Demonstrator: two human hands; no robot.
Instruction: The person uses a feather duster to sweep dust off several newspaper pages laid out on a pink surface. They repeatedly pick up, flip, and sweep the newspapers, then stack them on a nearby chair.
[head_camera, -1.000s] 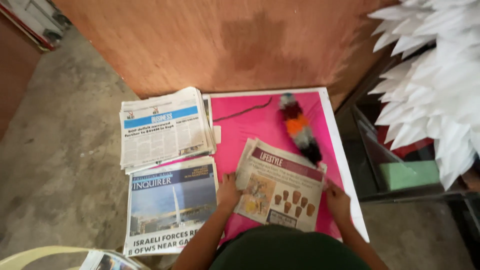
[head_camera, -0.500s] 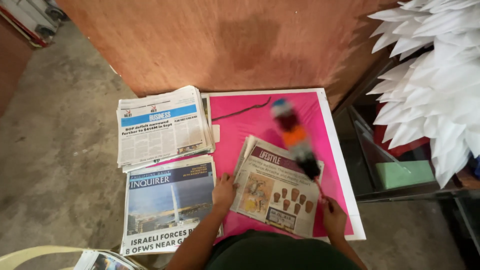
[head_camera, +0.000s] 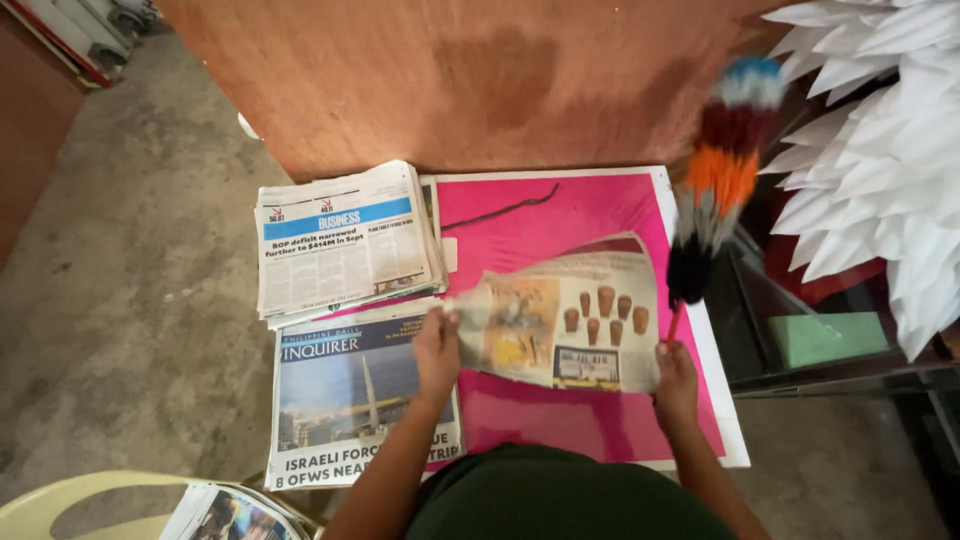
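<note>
Dusting step, I'd say: right hand (head_camera: 676, 385) grips the striped multicolour feather duster (head_camera: 718, 175) (raised, blurry), left hand (head_camera: 437, 352) pinches 1 crumpled newspaper sheet (head_camera: 560, 318); next needs a controlled sweep.

You have no packages, signs or screens in front of you; the only printed matter is newspaper. A thick stack of newspapers (head_camera: 345, 240) lies on the floor against the left edge of the pink board (head_camera: 590, 415), at its far-left corner, its top page white with a blue banner strip. A single newspaper (head_camera: 355, 400) lies flat just nearer to you, along the board's near-left edge, with a dark blue header band, a large photograph and heavy black lettering at the bottom. A loose newspaper sheet (head_camera: 560, 320) sits over the middle of the board, off-white, with a yellow picture and rows of small brown shapes
</note>
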